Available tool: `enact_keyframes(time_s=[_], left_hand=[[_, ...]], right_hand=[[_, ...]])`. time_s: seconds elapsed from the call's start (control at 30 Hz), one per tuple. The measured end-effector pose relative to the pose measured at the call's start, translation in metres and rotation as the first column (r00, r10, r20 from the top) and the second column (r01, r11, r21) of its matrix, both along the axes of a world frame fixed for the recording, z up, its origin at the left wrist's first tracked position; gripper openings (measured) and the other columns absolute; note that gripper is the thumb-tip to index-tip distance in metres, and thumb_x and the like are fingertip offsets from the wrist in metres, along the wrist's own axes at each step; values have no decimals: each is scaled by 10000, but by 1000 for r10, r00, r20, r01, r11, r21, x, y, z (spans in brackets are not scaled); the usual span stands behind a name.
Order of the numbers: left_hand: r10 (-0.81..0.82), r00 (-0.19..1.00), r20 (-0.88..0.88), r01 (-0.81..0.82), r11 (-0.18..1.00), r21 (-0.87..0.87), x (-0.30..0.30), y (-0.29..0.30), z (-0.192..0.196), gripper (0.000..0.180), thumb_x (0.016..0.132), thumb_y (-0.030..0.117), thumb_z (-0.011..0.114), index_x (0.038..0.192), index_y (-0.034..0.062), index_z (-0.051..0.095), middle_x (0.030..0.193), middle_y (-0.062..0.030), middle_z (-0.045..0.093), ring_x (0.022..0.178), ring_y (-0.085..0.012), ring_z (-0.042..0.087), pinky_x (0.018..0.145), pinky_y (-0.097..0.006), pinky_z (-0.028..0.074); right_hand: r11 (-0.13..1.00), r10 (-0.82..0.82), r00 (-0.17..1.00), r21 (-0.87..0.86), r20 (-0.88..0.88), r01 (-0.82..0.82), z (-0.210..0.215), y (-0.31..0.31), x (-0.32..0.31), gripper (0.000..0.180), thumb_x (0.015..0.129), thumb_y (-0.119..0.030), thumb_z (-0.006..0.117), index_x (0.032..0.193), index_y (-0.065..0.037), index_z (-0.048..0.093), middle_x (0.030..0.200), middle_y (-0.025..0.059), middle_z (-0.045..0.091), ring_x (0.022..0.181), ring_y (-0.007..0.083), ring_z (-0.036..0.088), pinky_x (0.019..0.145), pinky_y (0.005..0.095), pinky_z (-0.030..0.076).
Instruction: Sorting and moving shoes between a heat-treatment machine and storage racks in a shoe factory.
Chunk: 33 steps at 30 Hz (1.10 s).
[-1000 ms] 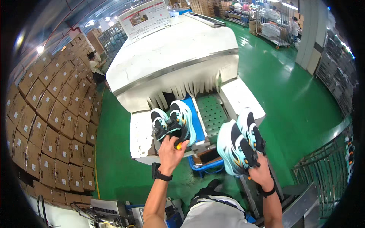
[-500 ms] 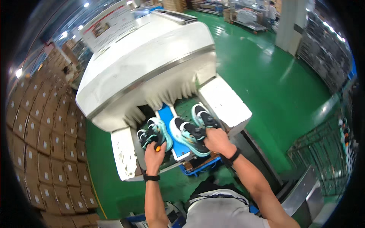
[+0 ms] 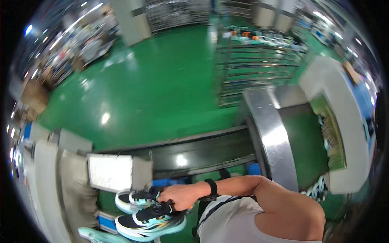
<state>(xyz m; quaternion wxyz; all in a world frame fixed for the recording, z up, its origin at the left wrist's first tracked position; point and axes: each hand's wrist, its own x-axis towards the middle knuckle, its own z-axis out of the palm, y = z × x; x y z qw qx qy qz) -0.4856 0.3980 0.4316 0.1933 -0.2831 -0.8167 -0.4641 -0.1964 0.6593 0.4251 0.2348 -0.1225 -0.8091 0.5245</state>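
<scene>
Head view: the right hand (image 3: pixel 180 197) reaches across the body to the lower left of the frame, fingers curled over the laces of two shoes (image 3: pixel 150 220) held side by side. The shoes are pale teal and white with black uppers, and both point toward the left edge; the nearer one shows a thick teal sole and an orange streak along its side. A third shoe (image 3: pixel 95 236) of the same colour pokes in at the bottom edge, just below the held pair and apart from the hand. A black wristband (image 3: pixel 211 188) circles the right wrist, and the bare forearm runs back to a shoulder in a white sleeveless top (image 3: pixel 231 220). The left hand cannot be seen, so whether it is clenched or released cannot be told.

Just above the shoes sits a white box-like block (image 3: pixel 110 172), part of a grey and white machine (image 3: pixel 52 182) that runs down the left side. A dark conveyor belt (image 3: pixel 202 152) stretches from behind that block to the right, meeting a curved steel hood (image 3: pixel 269 135). Beyond the hood, another white machine (image 3: pixel 344 117) with a green bed curves along the right edge, and more teal shoes (image 3: pixel 318 187) lie at its lower end. A metal rack (image 3: pixel 255 73) stands on the shiny green floor (image 3: pixel 150 81) farther back. The background is blurred.
</scene>
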Motion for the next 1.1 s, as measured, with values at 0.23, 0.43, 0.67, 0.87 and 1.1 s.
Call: enact_keyframes(time_s=[0.23, 0.43, 0.67, 0.87, 1.1], left_hand=[[-650, 576, -495, 484, 760, -435, 114, 101, -53, 495, 1034, 347, 673, 1164, -122, 578, 695, -174, 601, 605, -389, 544, 651, -511, 499], [-586, 442, 679, 828, 558, -57, 307, 201, -76, 401, 1023, 197, 714, 1265, -109, 620, 881, -167, 733, 760, -229, 664, 732, -358, 559], [-235, 177, 956, 853, 520, -30, 296, 242, -125, 413, 1063, 334, 630, 960, -62, 685, 806, -121, 716, 701, -194, 625, 626, -325, 504], [-371, 249, 895, 787, 615, 36, 229, 255, -169, 362, 1008, 277, 713, 1142, -52, 643, 869, -122, 723, 729, -196, 667, 633, -357, 564], [-417, 79, 905, 649, 711, 271, 226, 330, -101, 230, 1007, 234, 732, 1010, 14, 665, 828, -9, 665, 685, -87, 628, 609, -257, 553]], right_hand=[[860, -306, 937, -373, 170, 349, -79, 18, 189, 193, 799, -46, 590, 967, 50, 583, 787, 265, 608, 731, 397, 611, 674, 491, 452], [536, -696, 413, 41, 587, 843, -167, 29, 333, 254, 850, -187, 614, 965, 39, 632, 922, 292, 685, 911, 500, 670, 793, 595, 516], [280, -585, 43, 152, 810, 948, -218, -4, 441, 374, 858, -294, 605, 926, 65, 685, 943, 276, 727, 937, 454, 711, 840, 541, 560], [290, -406, 42, 85, 913, 953, -245, 20, 432, 355, 790, -325, 664, 851, 9, 768, 785, 198, 737, 741, 332, 735, 697, 459, 575], [213, -522, 149, -41, 840, 976, -227, 130, 401, 264, 846, -132, 715, 919, 119, 676, 789, 146, 698, 774, 213, 655, 699, 415, 499]])
